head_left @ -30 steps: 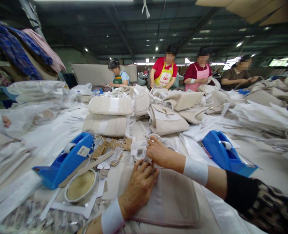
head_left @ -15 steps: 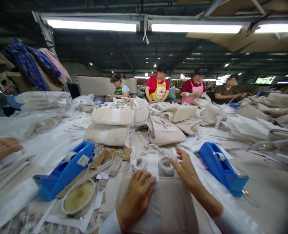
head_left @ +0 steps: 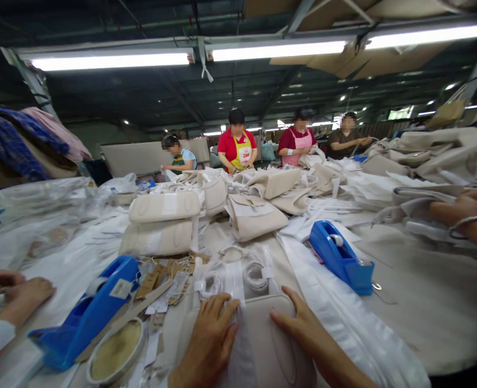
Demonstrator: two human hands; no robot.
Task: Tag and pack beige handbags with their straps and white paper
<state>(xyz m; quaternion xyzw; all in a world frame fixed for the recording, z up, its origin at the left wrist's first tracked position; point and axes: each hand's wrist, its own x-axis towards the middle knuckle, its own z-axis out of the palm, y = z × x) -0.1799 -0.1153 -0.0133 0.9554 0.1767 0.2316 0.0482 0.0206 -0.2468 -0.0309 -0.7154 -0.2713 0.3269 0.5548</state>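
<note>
Right hand (head_left: 305, 328) drawn back over beige bag (head_left: 260, 337), left hand (head_left: 209, 338) alongside

Bright tube lights (head_left: 278, 51) run in a row above the tabletop's (head_left: 420, 307) far edge. The ceiling (head_left: 133, 91) behind is dark, and brown sheets (head_left: 339, 67) hang overhead on the right. Beyond the far edge stands a grey panel (head_left: 135, 156); near the far left corner, a metal post (head_left: 36, 81) slants.
</note>
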